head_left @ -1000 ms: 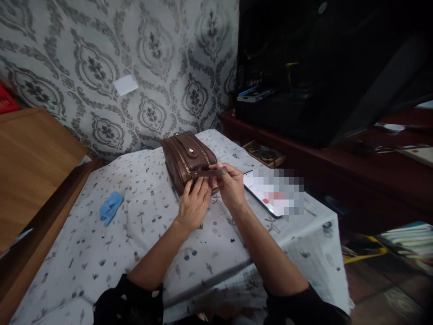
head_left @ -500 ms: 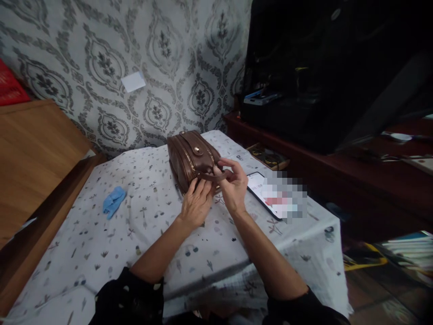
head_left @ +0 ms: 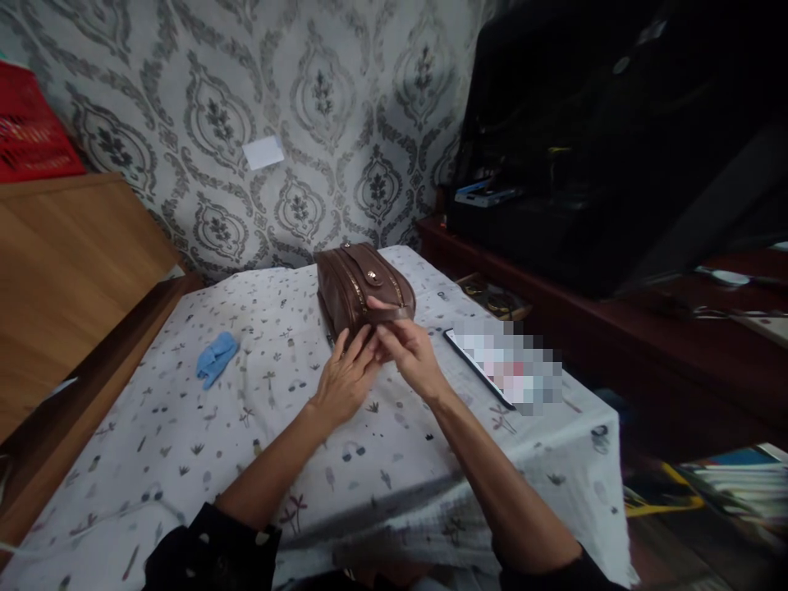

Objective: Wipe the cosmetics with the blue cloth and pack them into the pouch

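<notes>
A brown leather toiletry bag [head_left: 363, 283] with two gold zippers and a snapped strap on top stands on the patterned cloth. At its near end, my right hand [head_left: 414, 351] has its fingers closed round the short end handle [head_left: 391, 314]. My left hand [head_left: 345, 379] lies against the lower near end of the bag, its fingers stretched out and slightly spread. The fingertips of both hands almost meet there, so part of that end is hidden. To the right of my right hand lies a phone [head_left: 483, 371], its screen partly pixelated.
A crumpled blue cloth [head_left: 217, 358] lies left of the bag on the white tablecloth [head_left: 258, 484]. Wooden furniture [head_left: 80, 279] borders the left side. A large black screen [head_left: 591, 164] stands on dark red furniture [head_left: 572, 349] to the right, with the papered wall behind.
My right hand has shifted down and closer to my left hand at the bag's end, its fingers lower on the handle. The camera view has swung slightly left.
</notes>
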### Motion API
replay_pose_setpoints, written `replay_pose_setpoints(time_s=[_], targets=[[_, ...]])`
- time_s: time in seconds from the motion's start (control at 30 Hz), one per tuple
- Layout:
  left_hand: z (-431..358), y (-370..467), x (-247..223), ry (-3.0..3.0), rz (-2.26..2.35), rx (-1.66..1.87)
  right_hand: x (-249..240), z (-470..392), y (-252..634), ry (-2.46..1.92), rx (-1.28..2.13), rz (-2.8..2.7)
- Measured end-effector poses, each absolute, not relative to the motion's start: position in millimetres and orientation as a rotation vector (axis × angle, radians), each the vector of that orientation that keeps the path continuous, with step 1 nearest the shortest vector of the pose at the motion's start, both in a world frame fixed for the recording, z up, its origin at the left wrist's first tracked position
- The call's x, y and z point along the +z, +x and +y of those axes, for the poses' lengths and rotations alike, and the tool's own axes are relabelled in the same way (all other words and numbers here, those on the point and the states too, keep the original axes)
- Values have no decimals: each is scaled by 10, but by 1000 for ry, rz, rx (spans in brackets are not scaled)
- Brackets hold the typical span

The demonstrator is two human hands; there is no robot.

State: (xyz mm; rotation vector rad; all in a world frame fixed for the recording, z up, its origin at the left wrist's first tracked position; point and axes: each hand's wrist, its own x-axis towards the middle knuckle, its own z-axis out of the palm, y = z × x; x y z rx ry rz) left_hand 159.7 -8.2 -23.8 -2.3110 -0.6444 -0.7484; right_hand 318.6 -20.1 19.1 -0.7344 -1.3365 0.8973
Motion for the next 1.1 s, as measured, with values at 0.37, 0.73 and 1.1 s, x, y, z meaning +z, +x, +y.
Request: replay_pose_setpoints(time_s=[0.37,0.73,1.1], targets=[[-54,1606,-300,-2274,-673,-744,199,-92,3087,-529,923,-1194],[-92,1596,-293,-2327,-677,-668,144,-165,3079,-718,827,-1162],[-123,1599,-250,-2332,-697,-631,109,-120,3069,-805,703,-1149]])
